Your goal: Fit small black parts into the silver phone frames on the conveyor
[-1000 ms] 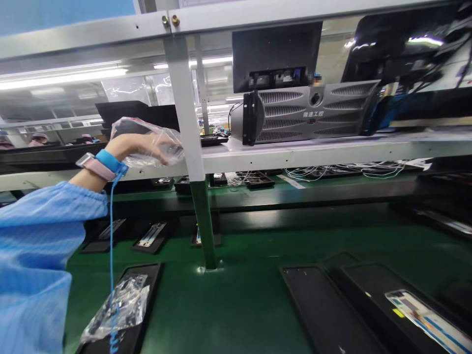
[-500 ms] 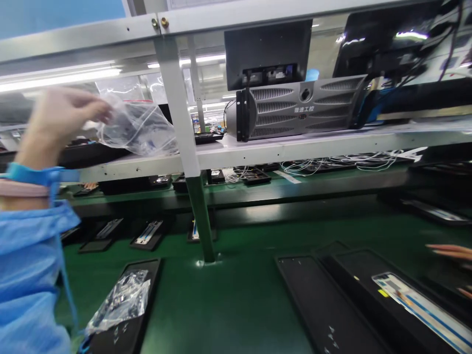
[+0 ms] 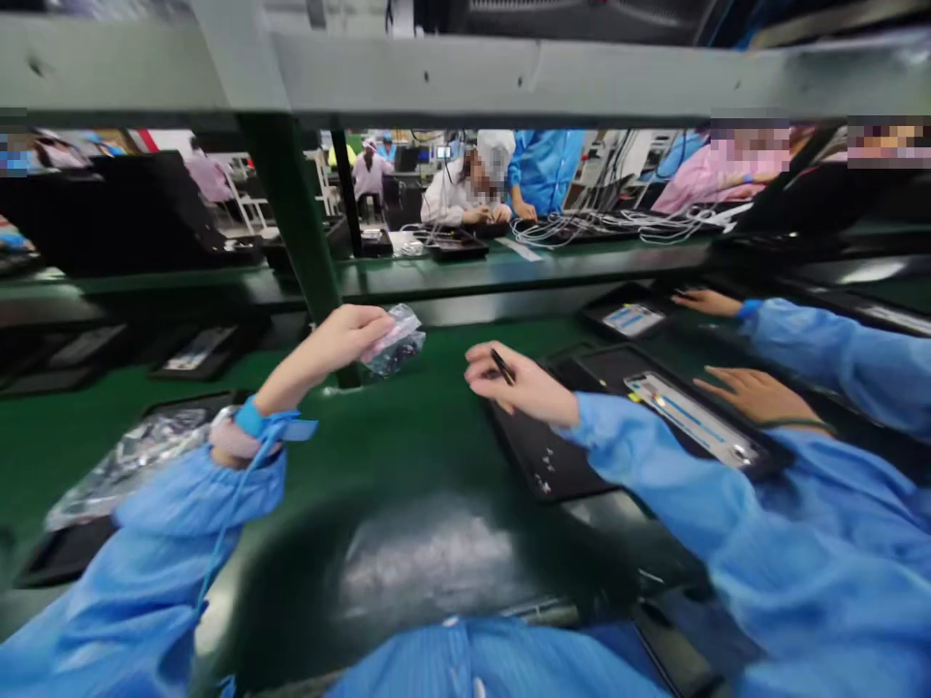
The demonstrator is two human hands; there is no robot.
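Observation:
My left hand pinches a small clear plastic bag with dark bits in it, held over the green bench. To its right, my right hand is curled around a thin black tool, its fingers partly spread. Below that hand lies a black tray with a few small light pieces. Beside it, another black tray holds a long white panel with blue strips. A larger crumpled plastic bag rests on a black tray at the left.
A co-worker's hands are close on the right, near the white panel. A green post rises behind my left hand under a grey shelf beam. White cables and several people are beyond the bench.
The view has tilted down. My left hand has come down from the upper shelf with a plastic bag. My right hand and the co-worker's arms now show more fully.

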